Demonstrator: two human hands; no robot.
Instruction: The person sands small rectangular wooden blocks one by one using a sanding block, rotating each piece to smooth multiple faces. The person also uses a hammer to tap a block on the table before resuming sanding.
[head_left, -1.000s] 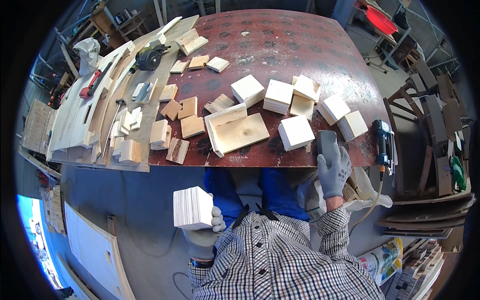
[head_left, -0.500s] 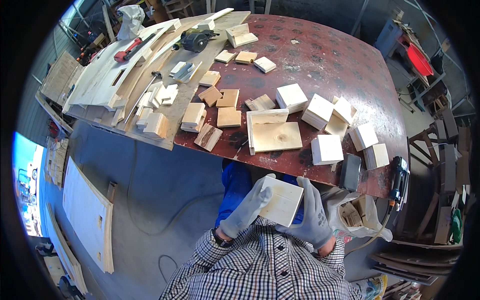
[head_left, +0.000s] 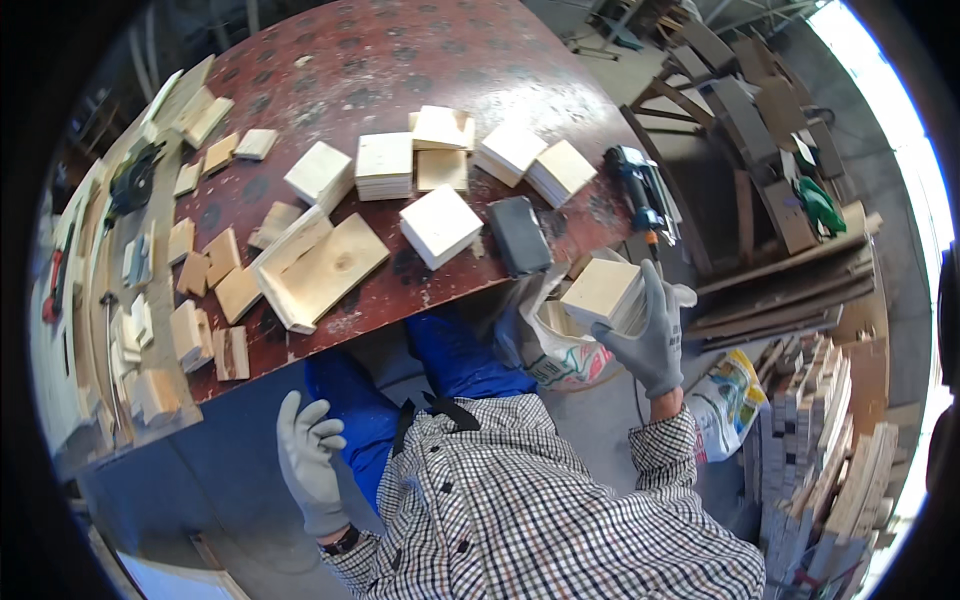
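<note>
My right hand (head_left: pixel 650 335), in a grey work glove, grips a pale wooden block (head_left: pixel 603 288) by its side, thumb at the near edge. The block is above or in front of the white plastic bag (head_left: pixel 560 350), off the table's front edge; the gap to the bag cannot be judged. My left hand (head_left: pixel 308 460), gloved too, holds nothing and hangs at the left of my lap with its fingers apart and slightly bent. Nearest the right hand on the table are a dark grey block (head_left: pixel 519 236) and a pale square block (head_left: pixel 440 227).
On the dark red table (head_left: pixel 345 75) sit several wooden blocks and an L-shaped wooden piece (head_left: pixel 335 258). A nail gun (head_left: pixel 640 190) lies at its right edge. Stacked wood strips (head_left: pixel 810 430) stand right, near a printed sack (head_left: pixel 725 405). A circular saw (head_left: pixel 132 180) is at the left.
The view has turned right. My left hand has let go of the block and dropped away to the left. My right hand has carried the block rightward toward the bag.
</note>
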